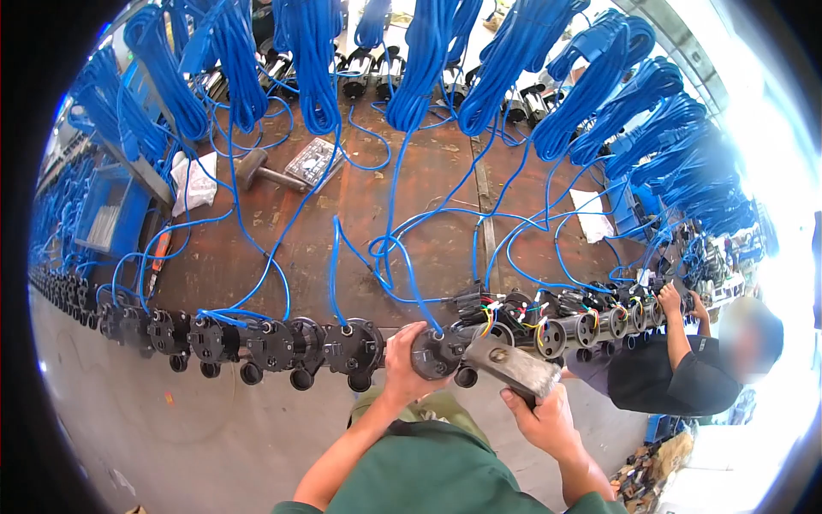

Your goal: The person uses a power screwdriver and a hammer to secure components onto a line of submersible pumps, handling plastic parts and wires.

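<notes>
The left hand (402, 360) is clenched around a black round pump end (437, 353) at the front edge of the table (411, 214), steadying it in the row of matching pumps (257, 341) that runs off to the left. The right hand (544, 420) grasps a metal hammer (512, 366), whose head lies just beside that pump end, close to the left fingers. A blow that lands off-centre could glance onto those fingers or crack the black housing. The loose coloured wires (501, 315) and a blue cable (411, 274) sit right behind the pump (easy to pinch or nick if the hammer strays). Further right, another person's hand (670, 300) works on the same row, well apart.
</notes>
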### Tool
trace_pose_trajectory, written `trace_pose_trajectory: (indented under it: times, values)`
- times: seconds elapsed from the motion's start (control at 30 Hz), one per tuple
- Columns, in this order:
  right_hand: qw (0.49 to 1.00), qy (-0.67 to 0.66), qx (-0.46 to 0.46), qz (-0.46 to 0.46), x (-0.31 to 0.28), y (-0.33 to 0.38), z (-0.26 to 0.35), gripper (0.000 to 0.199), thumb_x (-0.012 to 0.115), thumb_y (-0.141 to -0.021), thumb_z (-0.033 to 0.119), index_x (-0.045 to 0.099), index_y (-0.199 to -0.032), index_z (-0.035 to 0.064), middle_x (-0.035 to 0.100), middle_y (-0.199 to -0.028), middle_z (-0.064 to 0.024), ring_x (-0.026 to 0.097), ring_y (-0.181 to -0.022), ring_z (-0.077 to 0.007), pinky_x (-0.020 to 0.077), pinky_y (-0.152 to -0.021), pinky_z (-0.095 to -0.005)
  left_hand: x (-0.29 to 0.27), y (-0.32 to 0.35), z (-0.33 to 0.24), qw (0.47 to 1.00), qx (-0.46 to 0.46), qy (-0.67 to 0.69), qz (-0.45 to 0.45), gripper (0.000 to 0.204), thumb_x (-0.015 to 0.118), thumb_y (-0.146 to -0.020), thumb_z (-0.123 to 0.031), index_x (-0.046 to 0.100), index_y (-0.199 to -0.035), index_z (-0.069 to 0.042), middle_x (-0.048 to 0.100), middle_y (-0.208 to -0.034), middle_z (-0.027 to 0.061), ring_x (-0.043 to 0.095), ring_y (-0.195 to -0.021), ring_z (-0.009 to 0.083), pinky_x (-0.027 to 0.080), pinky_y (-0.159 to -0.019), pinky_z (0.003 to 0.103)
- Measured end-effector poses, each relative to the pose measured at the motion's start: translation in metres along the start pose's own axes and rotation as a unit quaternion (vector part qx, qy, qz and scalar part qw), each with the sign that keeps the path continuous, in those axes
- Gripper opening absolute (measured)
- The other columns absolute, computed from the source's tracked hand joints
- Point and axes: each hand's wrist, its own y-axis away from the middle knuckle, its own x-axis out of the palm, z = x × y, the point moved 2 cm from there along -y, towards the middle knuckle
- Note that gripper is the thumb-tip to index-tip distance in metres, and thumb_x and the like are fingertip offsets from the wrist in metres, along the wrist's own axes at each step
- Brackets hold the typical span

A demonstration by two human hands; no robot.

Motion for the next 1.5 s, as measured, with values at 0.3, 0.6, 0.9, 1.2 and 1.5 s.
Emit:
trace_pose_trajectory:
  times: [0.3, 0.6, 0.9, 1.2, 1.5]
  values:
    - [0.995, 0.015, 0.097, 0.010, 0.015, -0.019, 0.016, 0.021, 0.075, -0.097, 0.018, 0.067, -0.099, -0.0010, 0.067, -0.071, -0.0185, 0.064, -0.059, -0.0352, 0.0477, -0.055, -0.0413, -0.008, -0.005, 0.008, 1.000, 0.008, 0.005, -0.010, 0.101, 0.099, -0.053, -0.029, 0.053, -0.140, -0.006, 0.065, -0.132, 0.0141, 0.064, -0.117, 0.0356, 0.047, -0.101, 0.047]
    - [0.979, 0.157, 0.039, 0.126, 0.075, -0.035, -0.003, 0.033, 0.068, -0.099, 0.034, 0.058, -0.107, 0.0034, 0.068, -0.073, -0.0237, 0.069, -0.074, -0.0465, 0.0524, -0.066, -0.0562, -0.009, -0.004, 0.008, 1.000, 0.007, 0.025, -0.012, 0.102, 0.098, -0.051, -0.031, 0.055, -0.141, -0.006, 0.064, -0.134, 0.0147, 0.062, -0.122, 0.0367, 0.045, -0.104, 0.049]
    - [0.984, -0.008, -0.137, -0.114, -0.008, -0.019, 0.048, 0.018, 0.071, -0.097, 0.013, 0.071, -0.108, -0.0006, 0.073, -0.081, -0.0203, 0.071, -0.077, -0.0443, 0.0562, -0.069, -0.0463, -0.002, -0.006, 0.006, 1.000, 0.009, -0.003, -0.006, 0.103, 0.100, -0.053, -0.028, 0.052, -0.140, -0.004, 0.064, -0.126, 0.0156, 0.064, -0.108, 0.0342, 0.052, -0.095, 0.045]
    - [0.992, -0.013, 0.082, 0.090, -0.003, -0.021, 0.035, 0.028, 0.074, -0.096, 0.024, 0.064, -0.102, -0.0007, 0.069, -0.074, -0.0214, 0.069, -0.072, -0.0442, 0.0537, -0.065, -0.0462, -0.006, -0.008, 0.007, 1.000, -0.014, 0.025, 0.001, 0.101, 0.098, -0.048, -0.027, 0.057, -0.139, -0.007, 0.066, -0.134, 0.0145, 0.065, -0.117, 0.0356, 0.049, -0.099, 0.047]
    - [0.983, 0.072, 0.048, 0.160, 0.070, -0.038, -0.010, 0.039, 0.066, -0.100, 0.042, 0.066, -0.114, 0.0047, 0.071, -0.082, -0.0239, 0.070, -0.078, -0.0457, 0.0531, -0.070, -0.0555, 0.001, -0.009, 0.030, 0.999, -0.021, 0.027, 0.000, 0.095, 0.093, -0.055, -0.022, 0.055, -0.141, -0.006, 0.065, -0.136, 0.0158, 0.063, -0.115, 0.0383, 0.051, -0.100, 0.047]
